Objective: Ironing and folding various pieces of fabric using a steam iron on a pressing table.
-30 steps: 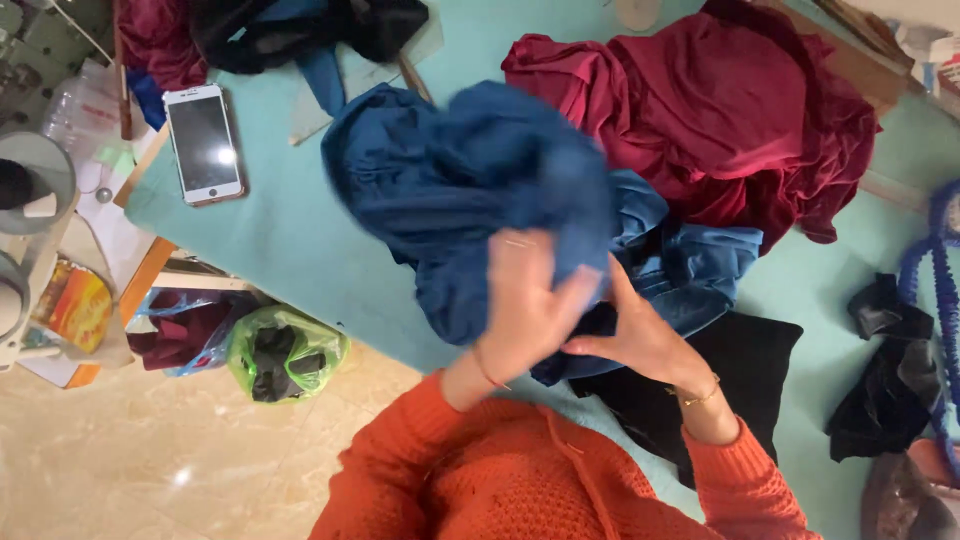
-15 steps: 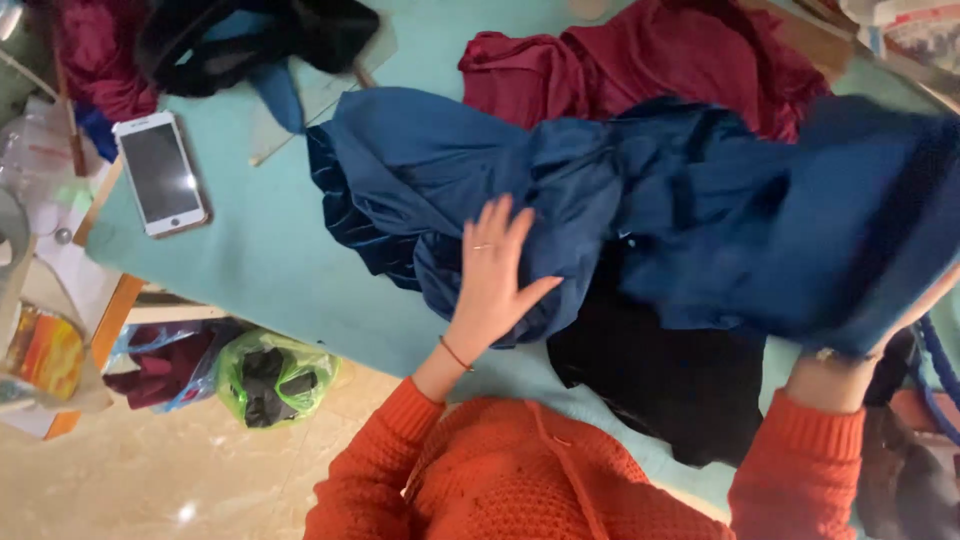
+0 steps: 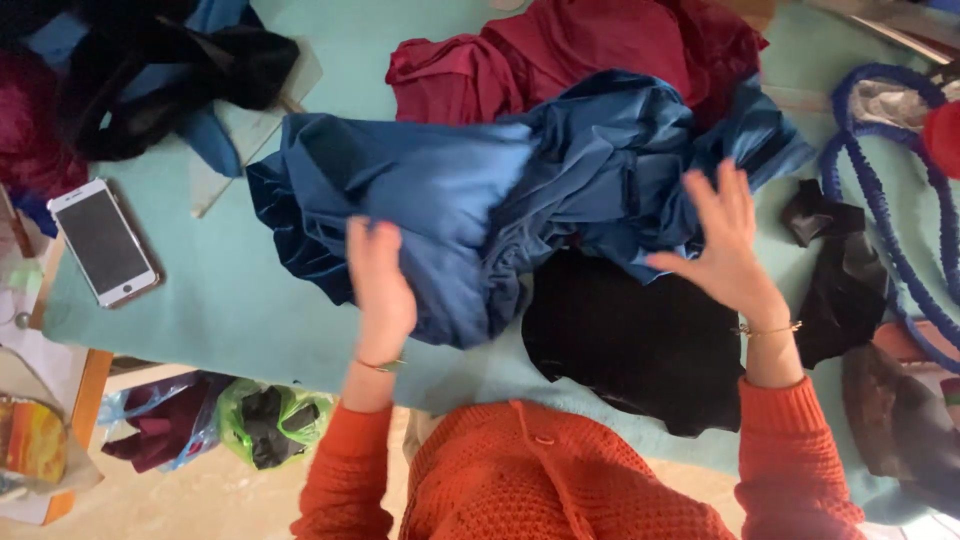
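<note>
A large blue satin garment (image 3: 480, 190) lies spread and rumpled across the teal table (image 3: 230, 300). My left hand (image 3: 378, 285) rests flat on its near left part, fingers together and pointing away from me. My right hand (image 3: 722, 240) hovers over the garment's right side with fingers spread and nothing in it. A black cloth (image 3: 640, 345) lies under the blue garment's near edge, between my arms. Both sleeves are orange knit.
A dark red garment (image 3: 590, 50) lies behind the blue one. A white phone (image 3: 103, 242) sits at the table's left. Black and blue cloths (image 3: 180, 70) are piled far left, a blue cord (image 3: 880, 190) and black scraps (image 3: 840, 270) at right. Bags (image 3: 265, 425) lie on the floor.
The blue garment has come down from being held up and spread across the table. My right hand let go of it and opened; my left hand shifted left onto the cloth.
</note>
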